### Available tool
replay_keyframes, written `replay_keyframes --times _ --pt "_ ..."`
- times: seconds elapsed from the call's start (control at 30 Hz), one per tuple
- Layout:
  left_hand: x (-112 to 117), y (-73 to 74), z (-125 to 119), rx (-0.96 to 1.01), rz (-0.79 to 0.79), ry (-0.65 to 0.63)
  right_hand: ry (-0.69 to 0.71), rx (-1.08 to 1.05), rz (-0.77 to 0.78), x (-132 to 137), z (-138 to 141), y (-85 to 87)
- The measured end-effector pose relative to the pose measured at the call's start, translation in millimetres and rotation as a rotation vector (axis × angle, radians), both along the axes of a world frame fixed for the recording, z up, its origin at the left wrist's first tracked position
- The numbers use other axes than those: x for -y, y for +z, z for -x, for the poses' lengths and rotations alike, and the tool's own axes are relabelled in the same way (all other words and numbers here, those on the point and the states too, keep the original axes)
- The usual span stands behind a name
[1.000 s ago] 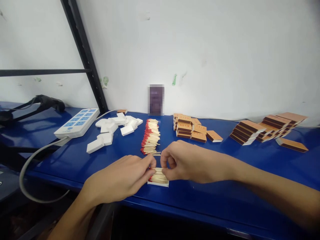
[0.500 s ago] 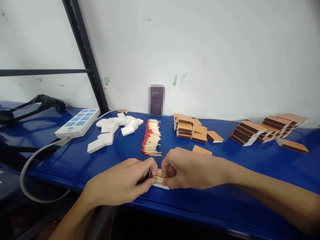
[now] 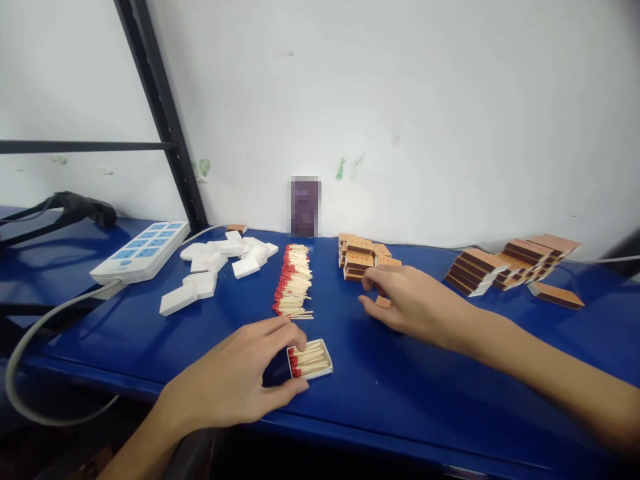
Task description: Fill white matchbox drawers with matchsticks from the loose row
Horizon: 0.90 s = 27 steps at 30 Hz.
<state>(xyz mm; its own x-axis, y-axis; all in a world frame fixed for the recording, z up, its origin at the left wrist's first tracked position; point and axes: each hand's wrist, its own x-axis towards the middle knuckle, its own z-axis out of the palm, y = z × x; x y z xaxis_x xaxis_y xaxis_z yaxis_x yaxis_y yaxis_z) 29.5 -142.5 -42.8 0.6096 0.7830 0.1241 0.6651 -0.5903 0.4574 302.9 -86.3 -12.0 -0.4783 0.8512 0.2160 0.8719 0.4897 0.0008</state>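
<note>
A white matchbox tray (image 3: 327, 369) filled with red-tipped matches (image 3: 311, 360) rests near the front edge of the blue table. My left hand (image 3: 245, 373) has its thumb and a finger on opposite long sides of the tray, at the match-head end. My right hand (image 3: 407, 300) is farther back, its thumb and fingers apart over a single orange matchbox sleeve (image 3: 383, 302), mostly covered by the hand. Just beyond its fingertips stands a pile of orange matchbox sleeves (image 3: 359, 259). Loose matches (image 3: 295, 283) lie in a long heap behind the tray.
White trays (image 3: 205, 260) are heaped at the left, beside a white power strip (image 3: 143, 252) with a cable. Stacked matchboxes (image 3: 477, 270) stand at the right, with one lone box (image 3: 556, 295) in front. A black metal frame (image 3: 160, 107) rises at the back left.
My right hand has left the tray and moved back and right to the lone sleeve, its fingers opening. My left hand stays at the tray, whose matches now show. The view has shifted slightly.
</note>
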Motion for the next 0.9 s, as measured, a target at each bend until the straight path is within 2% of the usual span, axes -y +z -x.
replay_keyframes --times 0.1,0.2,0.27,0.37,0.5,0.67,0.9 --pt "-2.1 -0.8 -3.3 0.014 -0.013 0.037 0.082 0.138 -0.120 -0.3 -26.3 -17.4" --pt "-3.0 -2.5 -3.4 0.028 -0.019 0.060 0.044 0.137 -0.046 8.9 -35.3 -21.6" --pt "-3.6 -4.4 -2.0 0.034 -0.025 0.067 0.091 0.084 0.047 16.5 -30.9 -19.7" --pt "-4.7 -7.0 -0.6 0.044 -0.029 0.058 0.266 -0.062 0.168 26.2 -16.6 -18.3" --pt "-5.5 -7.8 -1.8 0.032 -0.028 0.055 0.426 -0.220 0.253 34.3 -1.6 -24.8" --pt "-4.4 -5.9 -2.6 0.021 -0.031 0.048 0.423 -0.326 0.312 35.7 2.4 -33.7" --pt "-5.5 -4.1 -1.3 -0.011 -0.013 0.062 0.404 -0.374 0.321 32.7 1.9 -36.1"
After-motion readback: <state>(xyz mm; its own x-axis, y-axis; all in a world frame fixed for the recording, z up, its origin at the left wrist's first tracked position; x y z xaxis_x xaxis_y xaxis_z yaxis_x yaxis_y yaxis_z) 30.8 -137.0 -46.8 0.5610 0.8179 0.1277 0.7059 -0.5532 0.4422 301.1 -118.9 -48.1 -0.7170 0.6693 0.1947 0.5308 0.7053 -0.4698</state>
